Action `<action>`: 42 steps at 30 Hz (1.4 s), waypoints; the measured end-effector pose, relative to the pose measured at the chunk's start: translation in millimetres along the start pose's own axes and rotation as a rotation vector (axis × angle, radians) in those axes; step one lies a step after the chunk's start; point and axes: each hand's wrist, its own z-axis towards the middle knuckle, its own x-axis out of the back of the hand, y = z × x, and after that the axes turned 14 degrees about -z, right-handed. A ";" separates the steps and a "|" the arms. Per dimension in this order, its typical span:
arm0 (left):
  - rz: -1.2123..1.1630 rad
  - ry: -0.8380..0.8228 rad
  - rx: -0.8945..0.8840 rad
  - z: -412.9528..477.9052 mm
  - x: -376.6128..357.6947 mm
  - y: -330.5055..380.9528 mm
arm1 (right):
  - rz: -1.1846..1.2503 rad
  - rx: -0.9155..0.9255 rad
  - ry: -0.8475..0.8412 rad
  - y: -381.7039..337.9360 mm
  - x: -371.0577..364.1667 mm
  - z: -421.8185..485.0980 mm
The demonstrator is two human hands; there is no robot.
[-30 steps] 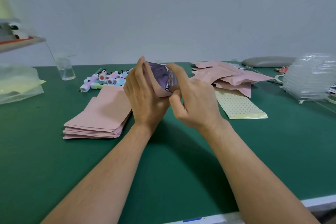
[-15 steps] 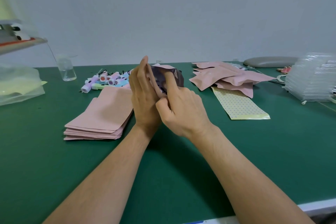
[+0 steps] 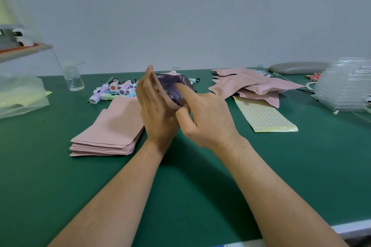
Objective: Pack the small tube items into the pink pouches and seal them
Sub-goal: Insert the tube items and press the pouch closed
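Observation:
I hold one pink pouch [image 3: 167, 101] upright over the green table, its silvery-purple inside facing me. My left hand [image 3: 158, 112] grips its left side, fingers straight up along the back. The index finger of my right hand [image 3: 206, 116] reaches into the open mouth while the thumb presses the lower edge from outside. Something pale with a dark loop shows inside the pouch; I cannot tell what it is. Loose small tubes [image 3: 116, 90] lie behind the left hand. A stack of flat pink pouches [image 3: 112, 126] sits to the left.
A heap of filled pink pouches [image 3: 251, 86] lies at the back right on a yellow dotted sheet [image 3: 265, 116]. Clear plastic trays [image 3: 345, 88] stand far right, a glass beaker [image 3: 73, 79] and a plastic bag [image 3: 20, 98] far left. The table's front edge [image 3: 351, 228] is near.
My right index finger has gone from the pouch's rim down into its mouth, and the right hand has drawn closer to the left. The pouch stays held in the same spot.

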 end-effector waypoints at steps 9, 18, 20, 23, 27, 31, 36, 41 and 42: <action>0.196 -0.013 -0.137 -2.4 -5.6 -11.6 | -0.065 0.106 -0.090 3.4 -17.2 -4.2; -0.014 -0.050 -0.012 -5.5 -6.3 -7.5 | 0.163 0.151 0.189 10.5 -4.9 -4.4; -0.066 -0.021 0.039 -5.1 -4.5 -7.0 | 0.237 0.166 0.436 14.5 -1.8 -3.8; -0.081 0.051 0.106 -3.3 -4.6 -11.3 | 0.243 0.122 0.533 29.5 -4.1 -1.3; -0.096 0.080 0.209 -0.5 -7.1 -13.4 | 0.244 0.061 0.456 47.5 -16.1 0.1; -0.037 0.056 0.200 -1.6 -7.8 -13.4 | 0.251 0.072 0.425 52.7 -24.7 3.2; 0.005 0.010 0.245 -3.2 -6.3 -16.0 | 0.271 -0.004 0.382 51.6 -27.3 3.3; -0.005 -0.044 0.196 -8.8 -7.1 -14.1 | 0.292 -0.057 0.385 50.0 -25.9 2.9; -0.003 -0.065 0.189 -9.9 -7.2 -12.7 | 0.307 -0.072 0.396 50.1 -25.2 3.2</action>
